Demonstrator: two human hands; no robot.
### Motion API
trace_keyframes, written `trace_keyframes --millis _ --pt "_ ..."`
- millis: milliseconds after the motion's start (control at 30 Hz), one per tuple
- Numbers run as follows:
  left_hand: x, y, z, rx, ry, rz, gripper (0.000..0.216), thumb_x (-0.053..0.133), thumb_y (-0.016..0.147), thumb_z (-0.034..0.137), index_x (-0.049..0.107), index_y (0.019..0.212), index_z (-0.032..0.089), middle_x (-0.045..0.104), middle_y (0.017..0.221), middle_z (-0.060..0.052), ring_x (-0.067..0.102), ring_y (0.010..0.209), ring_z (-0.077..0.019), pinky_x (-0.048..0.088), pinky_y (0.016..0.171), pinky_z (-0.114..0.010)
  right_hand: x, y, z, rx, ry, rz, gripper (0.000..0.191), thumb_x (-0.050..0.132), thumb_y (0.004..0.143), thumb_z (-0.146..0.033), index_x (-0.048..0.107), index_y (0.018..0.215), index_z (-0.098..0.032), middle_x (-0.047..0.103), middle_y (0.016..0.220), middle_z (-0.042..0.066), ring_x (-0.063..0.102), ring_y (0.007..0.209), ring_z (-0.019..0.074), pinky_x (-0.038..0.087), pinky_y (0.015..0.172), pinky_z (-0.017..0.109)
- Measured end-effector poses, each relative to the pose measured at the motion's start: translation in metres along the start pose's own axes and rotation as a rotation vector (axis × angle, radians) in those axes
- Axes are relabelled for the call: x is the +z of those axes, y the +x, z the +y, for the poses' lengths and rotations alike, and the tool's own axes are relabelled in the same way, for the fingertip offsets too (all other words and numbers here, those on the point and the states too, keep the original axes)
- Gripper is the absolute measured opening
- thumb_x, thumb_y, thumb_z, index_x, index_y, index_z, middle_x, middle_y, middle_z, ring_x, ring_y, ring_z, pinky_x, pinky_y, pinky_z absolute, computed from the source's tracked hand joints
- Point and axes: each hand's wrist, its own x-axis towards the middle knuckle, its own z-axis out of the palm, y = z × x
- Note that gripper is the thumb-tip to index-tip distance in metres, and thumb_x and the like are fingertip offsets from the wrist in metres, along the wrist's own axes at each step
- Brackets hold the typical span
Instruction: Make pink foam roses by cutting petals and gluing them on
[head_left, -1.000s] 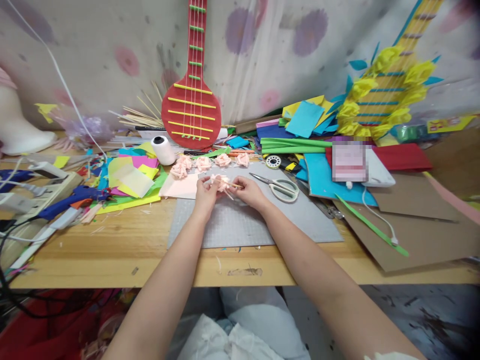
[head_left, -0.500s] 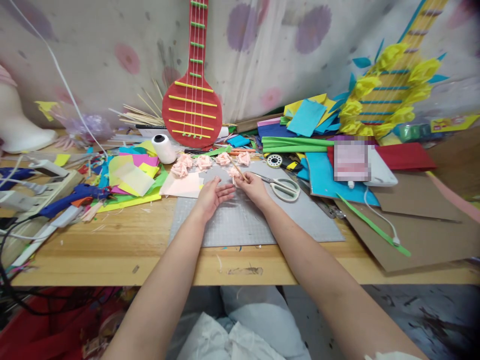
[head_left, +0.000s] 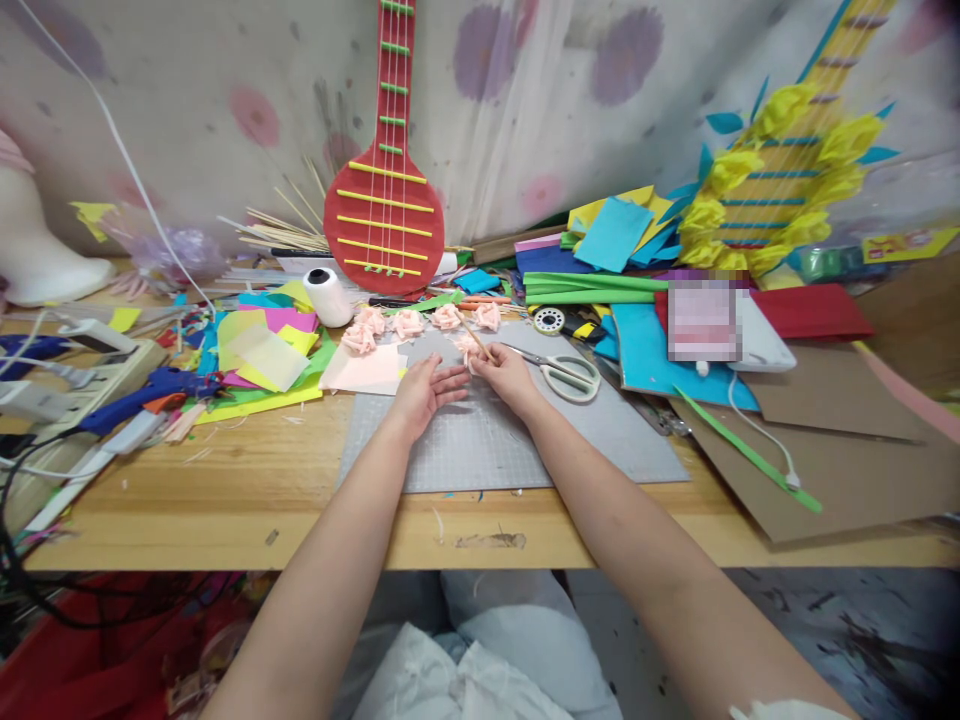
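Over the grey cutting mat (head_left: 480,465), my right hand (head_left: 504,374) is closed in a pinch on a thin wooden stick (head_left: 478,338), which slants up to the left. Against its fingertips is a pink paper flower (head_left: 466,346); I cannot tell whether the fingers grip it too. My left hand (head_left: 427,392) is open, palm turned inward and fingers stretched towards the right hand, holding nothing. Behind the hands stands a row of several pink paper flowers (head_left: 407,323). Scissors (head_left: 571,378) lie just right of my right hand, and pale pink paper sheets (head_left: 365,370) lie to the left.
A red paper lute (head_left: 384,225) leans at the back, near a white thread spool (head_left: 327,297). Coloured paper scraps (head_left: 262,350) and a blue glue gun (head_left: 142,395) lie left. To the right are a white device (head_left: 765,340), its cable and brown cardboard (head_left: 817,480).
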Motion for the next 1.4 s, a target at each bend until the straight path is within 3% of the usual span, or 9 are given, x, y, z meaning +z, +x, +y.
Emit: trace_keyframes --millis 300,433,600,833,1167,1267,1400 --pt "-0.005 -0.002 0.010 -0.160 -0.199 -0.001 0.015 0.054 0.080 0.029 0.050 0.083 0.015 0.065 0.082 -0.009 0.065 0.070 -0.0139 0.051 0.057 -0.022 0.001 -0.003 -0.005 -0.031 -0.040 -0.032 0.021 0.054 0.063 -0.037 0.041 0.061 -0.021 0.040 0.054 -0.007 0.033 0.051 0.0088 0.028 0.052 0.022" --pt "-0.004 -0.004 0.011 -0.157 -0.199 0.006 0.012 0.053 0.080 0.026 0.051 0.082 0.014 0.064 0.080 -0.008 0.064 0.068 -0.0133 0.050 0.055 -0.021 0.002 -0.003 -0.004 -0.054 -0.018 -0.066 0.021 0.054 0.064 -0.037 0.041 0.061 -0.020 0.046 0.058 -0.006 0.036 0.053 0.0088 0.030 0.053 0.022" --pt "0.001 -0.005 0.009 -0.134 -0.137 0.052 0.006 0.050 0.080 0.019 0.050 0.082 0.013 0.065 0.077 -0.008 0.064 0.064 -0.0132 0.051 0.056 -0.022 0.001 -0.002 -0.003 -0.053 -0.015 -0.046 0.022 0.054 0.064 -0.038 0.041 0.062 -0.020 0.042 0.056 -0.007 0.034 0.052 0.0084 0.029 0.052 0.022" --pt "-0.001 -0.005 0.010 -0.150 -0.161 0.013 0.007 0.048 0.081 0.019 0.050 0.082 0.013 0.066 0.080 -0.009 0.065 0.066 -0.0136 0.051 0.057 -0.022 0.001 -0.003 -0.005 -0.054 0.001 -0.042 0.024 0.054 0.062 -0.040 0.040 0.059 -0.020 0.035 0.052 -0.008 0.029 0.050 0.0079 0.025 0.051 0.023" --pt "-0.004 -0.004 0.014 -0.194 -0.220 -0.005 0.008 0.048 0.080 0.020 0.051 0.079 0.013 0.064 0.081 -0.007 0.064 0.068 -0.0111 0.051 0.056 -0.019 0.001 -0.002 -0.002 -0.071 0.003 -0.075 0.024 0.055 0.062 -0.040 0.041 0.061 -0.020 0.037 0.053 -0.007 0.030 0.050 0.0082 0.025 0.051 0.023" --pt "-0.004 -0.001 0.008 -0.063 -0.044 0.045 0.014 0.057 0.072 0.015 0.050 0.084 0.014 0.063 0.084 -0.006 0.062 0.068 -0.0106 0.051 0.057 -0.021 0.002 -0.001 -0.001 -0.067 0.001 -0.071 0.023 0.055 0.062 -0.039 0.041 0.061 -0.020 0.038 0.054 -0.007 0.030 0.051 0.0083 0.025 0.052 0.023" --pt "-0.007 0.006 -0.006 0.410 0.525 0.168 0.032 0.065 0.062 0.013 0.050 0.090 0.018 0.060 0.084 -0.001 0.057 0.064 -0.0089 0.047 0.053 -0.021 0.002 -0.001 -0.001 -0.059 0.033 -0.082 0.023 0.055 0.062 -0.039 0.041 0.061 -0.020 0.040 0.056 -0.006 0.031 0.051 0.0083 0.026 0.052 0.023"
